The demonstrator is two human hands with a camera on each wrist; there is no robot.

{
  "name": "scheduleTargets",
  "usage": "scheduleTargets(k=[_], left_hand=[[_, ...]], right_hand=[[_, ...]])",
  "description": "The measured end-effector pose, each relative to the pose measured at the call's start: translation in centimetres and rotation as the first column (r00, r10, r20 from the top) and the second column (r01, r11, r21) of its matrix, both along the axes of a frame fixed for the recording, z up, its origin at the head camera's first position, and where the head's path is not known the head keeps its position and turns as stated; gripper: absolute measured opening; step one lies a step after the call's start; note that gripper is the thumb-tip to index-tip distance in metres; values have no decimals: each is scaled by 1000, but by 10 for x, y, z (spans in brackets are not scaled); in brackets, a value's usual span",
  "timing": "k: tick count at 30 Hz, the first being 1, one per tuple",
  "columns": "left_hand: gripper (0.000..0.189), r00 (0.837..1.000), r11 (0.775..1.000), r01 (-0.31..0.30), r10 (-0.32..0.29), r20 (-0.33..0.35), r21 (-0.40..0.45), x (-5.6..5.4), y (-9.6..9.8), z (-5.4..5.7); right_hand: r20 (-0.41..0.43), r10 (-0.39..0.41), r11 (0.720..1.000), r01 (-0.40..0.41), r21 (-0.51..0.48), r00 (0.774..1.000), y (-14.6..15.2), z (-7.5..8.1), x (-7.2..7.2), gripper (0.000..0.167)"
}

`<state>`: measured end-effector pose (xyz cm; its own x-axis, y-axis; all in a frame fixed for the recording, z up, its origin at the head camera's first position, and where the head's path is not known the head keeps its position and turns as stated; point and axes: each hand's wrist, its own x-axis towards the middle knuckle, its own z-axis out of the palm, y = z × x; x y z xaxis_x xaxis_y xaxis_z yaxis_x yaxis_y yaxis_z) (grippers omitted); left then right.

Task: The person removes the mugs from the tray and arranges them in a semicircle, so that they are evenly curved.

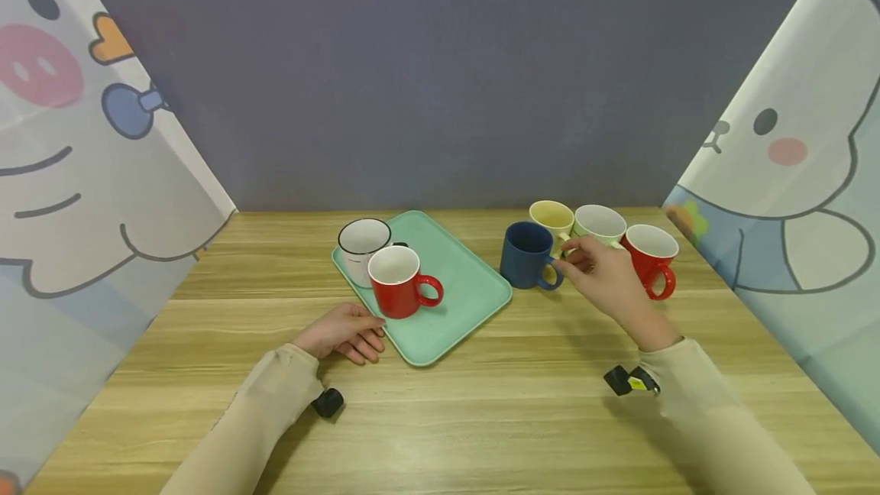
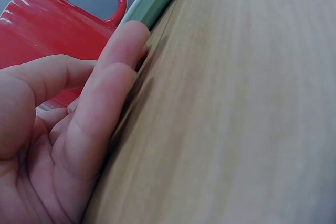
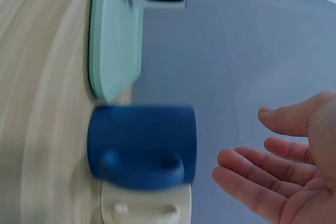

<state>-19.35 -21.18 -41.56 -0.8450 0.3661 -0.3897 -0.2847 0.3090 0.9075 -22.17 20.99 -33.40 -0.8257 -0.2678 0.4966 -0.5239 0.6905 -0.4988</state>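
A dark blue mug (image 1: pixel 525 257) stands upright on the table, its handle toward my right hand (image 1: pixel 605 279). In the right wrist view, that hand (image 3: pixel 278 169) is apart from the blue mug (image 3: pixel 142 140), its fingers loosely extended and holding nothing. My left hand (image 1: pixel 341 333) rests at the near-left edge of the mint-green tray (image 1: pixel 461 273), thumb by the rim. In the left wrist view its fingers (image 2: pixel 97 108) lie along the tray's edge. On the tray stand a red mug (image 1: pixel 395 296) and a white mug with a black rim (image 1: pixel 357 262).
Behind and beside the blue mug are a yellow mug (image 1: pixel 550 214), a white mug with some green (image 1: pixel 600 221), partly hidden by the right hand, and another red mug (image 1: pixel 642 260). A grey wall (image 1: pixel 440 82) rises behind the wooden table (image 1: pixel 481 418); printed cloths (image 1: pixel 811 159) flank it.
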Motion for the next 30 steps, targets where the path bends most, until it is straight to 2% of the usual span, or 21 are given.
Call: scheduleTargets(k=[7,14,24,27,30], left_hand=[[26,1000,1000,0,0,10,-6,-1,1,0],[26,1000,1000,3,-3,5,-14,-2,1,1],[27,1000,1000,6,-6,10,-9,-4,0,-1],[27,1000,1000,4,-4,18,-6,-4,-2,-3],[27,1000,1000,1,-1,19,0,-3,-4,-4]], right_hand=[[29,115,993,-116,8,993,-30,-11,-1,24],[59,193,981,-194,-2,979,-56,-23,-2,21],[74,352,936,-349,-48,933,-93,-45,-6,18],[121,382,924,-380,-38,916,-105,-47,-8,22],[205,388,920,-390,-32,899,-117,-47,-11,30]])
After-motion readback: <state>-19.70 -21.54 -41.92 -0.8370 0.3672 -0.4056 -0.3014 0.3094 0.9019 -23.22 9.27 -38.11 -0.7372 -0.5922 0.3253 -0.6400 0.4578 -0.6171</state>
